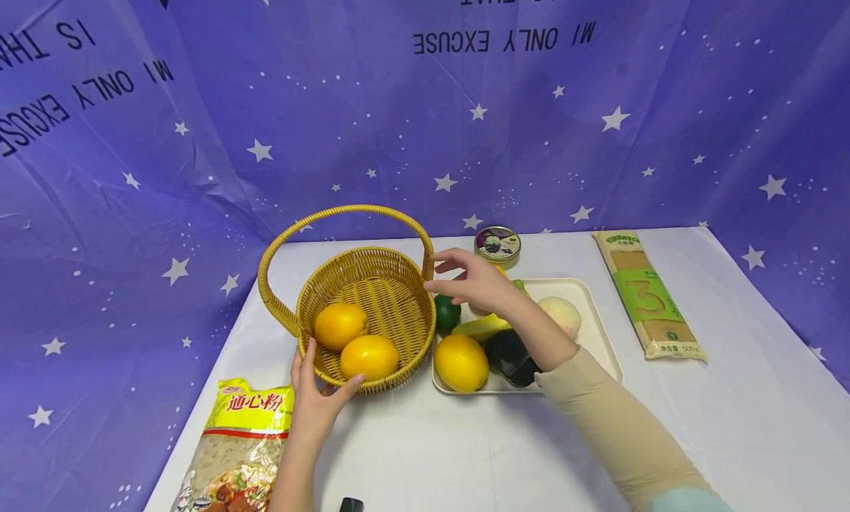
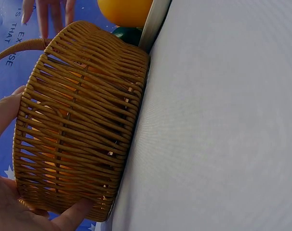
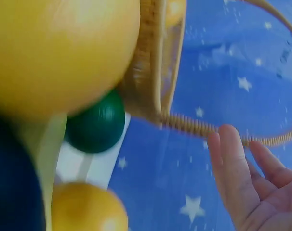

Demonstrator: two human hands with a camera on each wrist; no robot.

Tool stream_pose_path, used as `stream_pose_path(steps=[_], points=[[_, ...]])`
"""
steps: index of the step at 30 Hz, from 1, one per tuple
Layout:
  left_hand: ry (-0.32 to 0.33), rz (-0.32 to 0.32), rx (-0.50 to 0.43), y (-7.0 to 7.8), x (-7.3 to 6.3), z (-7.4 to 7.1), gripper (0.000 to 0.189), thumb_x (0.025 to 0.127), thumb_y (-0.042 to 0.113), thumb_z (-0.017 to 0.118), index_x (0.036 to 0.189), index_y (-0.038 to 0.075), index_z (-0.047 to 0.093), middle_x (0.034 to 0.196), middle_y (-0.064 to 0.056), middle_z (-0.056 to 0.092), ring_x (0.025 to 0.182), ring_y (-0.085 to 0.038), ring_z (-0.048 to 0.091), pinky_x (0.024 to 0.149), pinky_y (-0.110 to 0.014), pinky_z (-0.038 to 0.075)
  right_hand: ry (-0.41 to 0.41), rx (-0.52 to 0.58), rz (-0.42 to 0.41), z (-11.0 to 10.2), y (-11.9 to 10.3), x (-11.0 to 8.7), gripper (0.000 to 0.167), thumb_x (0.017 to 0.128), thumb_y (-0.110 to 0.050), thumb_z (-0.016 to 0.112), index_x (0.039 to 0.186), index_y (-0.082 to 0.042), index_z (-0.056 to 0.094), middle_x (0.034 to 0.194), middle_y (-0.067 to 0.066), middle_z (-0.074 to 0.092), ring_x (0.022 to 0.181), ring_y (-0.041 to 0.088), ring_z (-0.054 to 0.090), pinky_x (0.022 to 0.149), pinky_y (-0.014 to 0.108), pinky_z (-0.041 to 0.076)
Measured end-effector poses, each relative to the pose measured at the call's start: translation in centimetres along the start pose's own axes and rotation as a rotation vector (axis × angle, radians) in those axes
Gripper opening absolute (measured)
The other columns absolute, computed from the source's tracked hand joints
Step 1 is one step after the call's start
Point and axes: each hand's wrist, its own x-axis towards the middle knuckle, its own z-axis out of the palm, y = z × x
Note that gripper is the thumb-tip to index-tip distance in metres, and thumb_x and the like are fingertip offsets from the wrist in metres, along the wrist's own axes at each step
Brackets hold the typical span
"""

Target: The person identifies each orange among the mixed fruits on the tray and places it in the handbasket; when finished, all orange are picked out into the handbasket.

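Note:
A round wicker basket [image 1: 372,272] with a tall arched handle [image 1: 352,208] stands upright on the white table. Inside it lie two yellow-orange fruits [image 1: 370,358]. My left hand [image 1: 315,401] holds the basket at its front left, the thumb at the front rim and the fingers round the side. In the left wrist view, fingertips [image 2: 78,214] press against the woven wall. At the right foot of the handle is my right hand [image 1: 481,282], its fingers loosely extended. The right wrist view shows these fingers [image 3: 232,149] overlapping the handle.
A cream tray [image 1: 600,342] beside the basket carries a yellow fruit [image 1: 461,363], a banana [image 1: 479,327], a dark eggplant-like piece [image 1: 510,357], a green fruit [image 1: 448,313] and a pale round fruit [image 1: 561,316]. Around them lie a tin [image 1: 498,245], a noodle pack [image 1: 647,294] and a pasta bag [image 1: 242,442].

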Motion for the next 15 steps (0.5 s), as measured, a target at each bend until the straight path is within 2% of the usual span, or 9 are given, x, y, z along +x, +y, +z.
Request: stream_pose_path(steps=[8, 15], points=[[0.004, 0.005, -0.009, -0.1, 0.1, 0.1, 0.105, 0.083, 0.026, 0.078, 0.157, 0.016, 0.004, 0.158, -0.011, -0.013, 0.138, -0.048, 0.019, 0.106, -0.055, 0.032, 0.117, -0.011, 0.119, -4.6, 2.9, -0.9, 0.073, 0.083, -0.044, 0.074, 0.143, -0.014, 0.044, 0.133, 0.014, 0.053, 0.115, 0.031, 0.056, 0.083, 0.042, 0.055], [0.006, 0.002, -0.010, -0.2, 0.2, 0.1, 0.105, 0.082, 0.026, 0.079, 0.157, 0.017, 0.006, 0.158, -0.011, -0.012, 0.140, -0.044, 0.015, 0.107, -0.055, 0.032, 0.163, -0.032, 0.207, -6.6, 6.2, -0.9, 0.078, 0.086, -0.045, 0.071, 0.147, -0.009, 0.038, 0.135, 0.019, 0.049, 0.117, 0.037, 0.053, 0.088, 0.048, 0.052]])
